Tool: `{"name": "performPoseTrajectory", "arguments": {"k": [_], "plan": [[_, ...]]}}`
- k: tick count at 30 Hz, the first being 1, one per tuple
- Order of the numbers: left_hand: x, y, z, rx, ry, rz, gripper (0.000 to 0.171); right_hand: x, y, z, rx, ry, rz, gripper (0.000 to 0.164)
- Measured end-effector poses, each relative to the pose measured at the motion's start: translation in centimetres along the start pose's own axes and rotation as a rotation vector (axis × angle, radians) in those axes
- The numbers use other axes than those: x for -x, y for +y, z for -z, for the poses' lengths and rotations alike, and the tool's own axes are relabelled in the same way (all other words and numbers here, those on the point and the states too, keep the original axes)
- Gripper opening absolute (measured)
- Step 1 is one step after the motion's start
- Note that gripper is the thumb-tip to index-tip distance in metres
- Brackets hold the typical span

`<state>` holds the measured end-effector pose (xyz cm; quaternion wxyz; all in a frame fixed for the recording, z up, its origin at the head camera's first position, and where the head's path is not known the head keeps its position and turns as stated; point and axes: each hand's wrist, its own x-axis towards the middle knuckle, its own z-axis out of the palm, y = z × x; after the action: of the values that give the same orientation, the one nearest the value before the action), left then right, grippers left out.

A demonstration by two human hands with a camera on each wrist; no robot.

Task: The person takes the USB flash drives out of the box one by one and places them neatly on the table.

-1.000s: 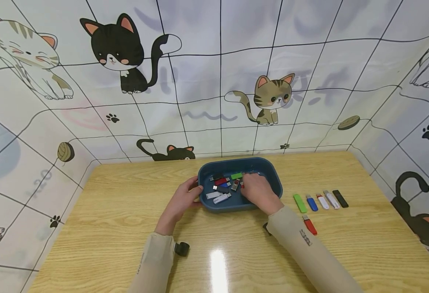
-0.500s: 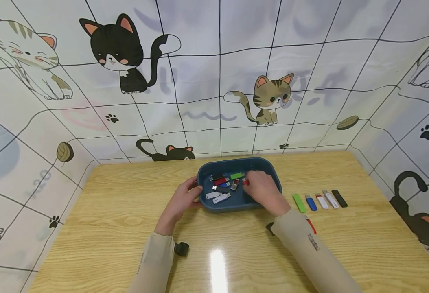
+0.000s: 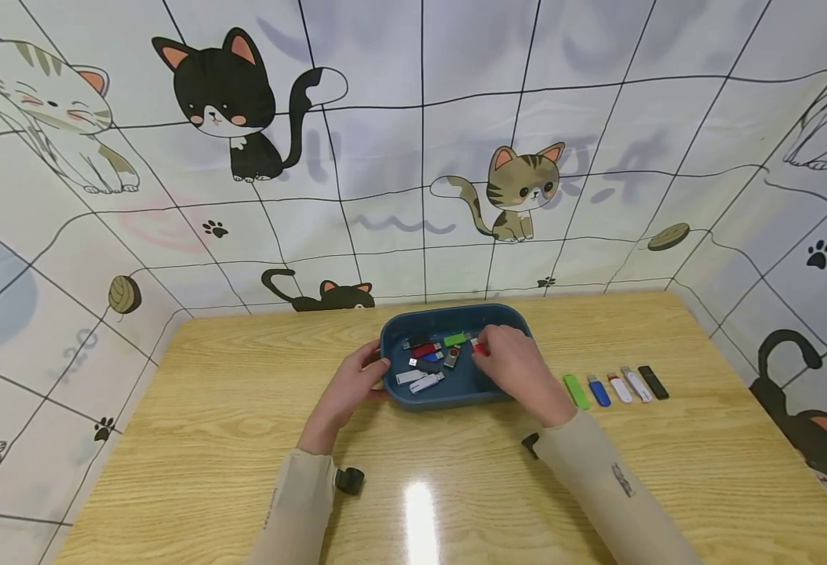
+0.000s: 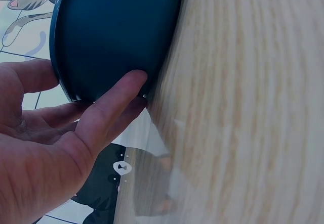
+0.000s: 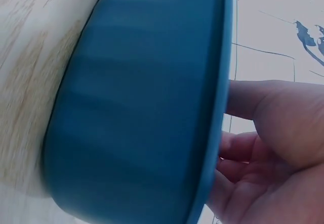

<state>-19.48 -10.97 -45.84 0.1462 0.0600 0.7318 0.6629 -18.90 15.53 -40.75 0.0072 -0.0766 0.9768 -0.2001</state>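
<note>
A dark blue plastic bin (image 3: pixel 449 403) stands at the back of the wooden table. My left hand (image 3: pixel 346 383) grips its left end, thumb at the rim and fingers against the outer wall (image 4: pixel 116 37). Over the right part of the bin, my right hand (image 3: pixel 519 367) pinches a red USB stick (image 3: pixel 480 347) with a pale end. In the right wrist view the bin's wall hides the fingertips and the stick. Several USB sticks lie loose inside, among them a green one (image 3: pixel 455 339), a dark grey one (image 3: pixel 426 366) and a white one (image 3: pixel 426 383).
Right of the bin, a row of USB sticks lies on the table: green (image 3: pixel 576 391), blue (image 3: pixel 599 391), white with red (image 3: pixel 620 388), white (image 3: pixel 637 384) and black (image 3: pixel 653 382). A cat-patterned wall covering (image 3: pixel 385 173) rises behind the table.
My right hand has drawn back to the right inside the bin, with the red USB stick coming into view at its fingertips. My right sleeve now covers another red stick on the table.
</note>
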Motion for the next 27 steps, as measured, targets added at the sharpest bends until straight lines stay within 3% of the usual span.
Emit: {"name": "performPoseTrajectory", "arguments": {"k": [13, 27], "plan": [[0.0, 0.1, 0.0, -0.013, -0.001, -0.005, 0.049, 2.2, 0.4, 1.1, -0.025, 0.089, 0.036, 0.029], [0.0, 0.0, -0.1, -0.017, 0.002, -0.013, 0.048, 4.5, 2.8, 2.1, -0.110, 0.124, 0.016, 0.030]]}}
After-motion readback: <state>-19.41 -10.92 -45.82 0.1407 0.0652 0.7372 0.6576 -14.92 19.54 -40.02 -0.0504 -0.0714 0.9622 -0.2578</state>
